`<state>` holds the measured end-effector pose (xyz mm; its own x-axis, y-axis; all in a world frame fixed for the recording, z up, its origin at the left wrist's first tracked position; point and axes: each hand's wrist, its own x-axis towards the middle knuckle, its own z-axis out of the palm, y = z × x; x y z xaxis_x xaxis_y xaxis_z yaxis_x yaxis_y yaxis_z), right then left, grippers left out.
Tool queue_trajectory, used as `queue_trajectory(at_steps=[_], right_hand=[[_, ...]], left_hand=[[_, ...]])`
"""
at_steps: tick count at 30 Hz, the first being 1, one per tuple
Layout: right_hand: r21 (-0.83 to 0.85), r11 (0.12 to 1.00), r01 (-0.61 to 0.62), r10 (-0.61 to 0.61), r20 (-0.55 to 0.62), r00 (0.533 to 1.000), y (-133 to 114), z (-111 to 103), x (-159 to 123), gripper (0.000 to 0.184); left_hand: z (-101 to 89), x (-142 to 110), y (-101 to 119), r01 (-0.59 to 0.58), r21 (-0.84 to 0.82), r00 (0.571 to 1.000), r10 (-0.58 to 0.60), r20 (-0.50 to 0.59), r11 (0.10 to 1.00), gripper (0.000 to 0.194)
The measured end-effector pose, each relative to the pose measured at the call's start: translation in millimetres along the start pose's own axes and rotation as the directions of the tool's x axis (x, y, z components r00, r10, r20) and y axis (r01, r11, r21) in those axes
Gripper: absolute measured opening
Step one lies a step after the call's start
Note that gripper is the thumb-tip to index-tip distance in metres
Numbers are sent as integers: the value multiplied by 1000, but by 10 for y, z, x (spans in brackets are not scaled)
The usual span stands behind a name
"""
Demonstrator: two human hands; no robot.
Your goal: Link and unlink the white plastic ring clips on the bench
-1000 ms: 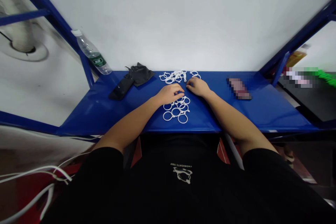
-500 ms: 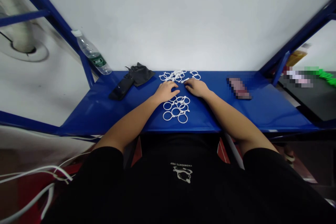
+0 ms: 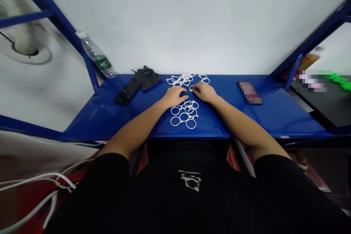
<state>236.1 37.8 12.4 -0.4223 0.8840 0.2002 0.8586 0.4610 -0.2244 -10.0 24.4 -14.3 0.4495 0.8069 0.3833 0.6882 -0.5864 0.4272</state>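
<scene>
Several white plastic rings with small knobs lie in a jumbled pile (image 3: 184, 79) near the wall. Closer to me, a cluster of white rings (image 3: 184, 117) lies joined or overlapping, nearly flat on the blue table. My right hand (image 3: 203, 91) has its fingers closed on a single white ring (image 3: 191, 88), which sticks out to the left of the fingertips. My left hand (image 3: 174, 95) rests between the pile and the near cluster, fingers apart, holding nothing that I can see. Two more rings (image 3: 204, 78) lie behind my right hand.
On the left are a black phone (image 3: 127, 92), a crumpled black pouch (image 3: 146, 78) and a clear bottle (image 3: 98, 58) leaning by the blue frame. A pixelated phone (image 3: 249, 92) lies to the right. The white wall (image 3: 181, 25) bounds the blue table (image 3: 109, 117) at the back.
My right hand has drawn one ring out of the pile, toward me. My left hand has shifted slightly left, off the top of the near cluster, and its fingers have spread.
</scene>
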Motion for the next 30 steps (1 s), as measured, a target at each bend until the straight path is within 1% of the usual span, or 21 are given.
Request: queue_trajectory(at_steps=[3,5,7,9,13,17,20,22,27,30], right_hand=[[79,991,108,-102,-72,992,-37,-7,-26,21],[149,968,200,-181,-128,975,-82,-12,-53,21],[201,943,266,-235,-167,958,-131,-15,-79,23],[226,928,297,-258,-186,948,-170,-16,-98,27],[236,919,317,-275,-193,942,-186,-24,-108,35],[222,913,342,-309,-170,936,-167,-42,-106,46],[207,906,369,-346,-137,928,-162,-59,-111,51],[204,900,385,-369,-114,923,-160,-73,-117,55],[177,926,335,-321,-101,942,-170,-110,-145,57],[112,935,337,-328,-94,940,-199,-127,-166,56]], left_hand=[[-8,11,10,18,-44,999,-20,-45,999,41],[-32,20,25,19,-83,997,-25,-68,996,43],[-67,29,48,-12,-110,995,1,-99,994,31],[-101,34,76,-64,-116,989,47,-143,991,18],[-137,34,128,-126,-116,973,100,-207,985,14],[-134,25,153,-109,-139,974,78,-214,984,16],[-129,17,155,-113,-151,977,83,-197,982,21],[-130,13,152,-137,-149,979,111,-170,979,19],[-148,11,148,-171,-132,978,152,-146,976,16],[-160,7,154,-176,-119,977,158,-141,977,15]])
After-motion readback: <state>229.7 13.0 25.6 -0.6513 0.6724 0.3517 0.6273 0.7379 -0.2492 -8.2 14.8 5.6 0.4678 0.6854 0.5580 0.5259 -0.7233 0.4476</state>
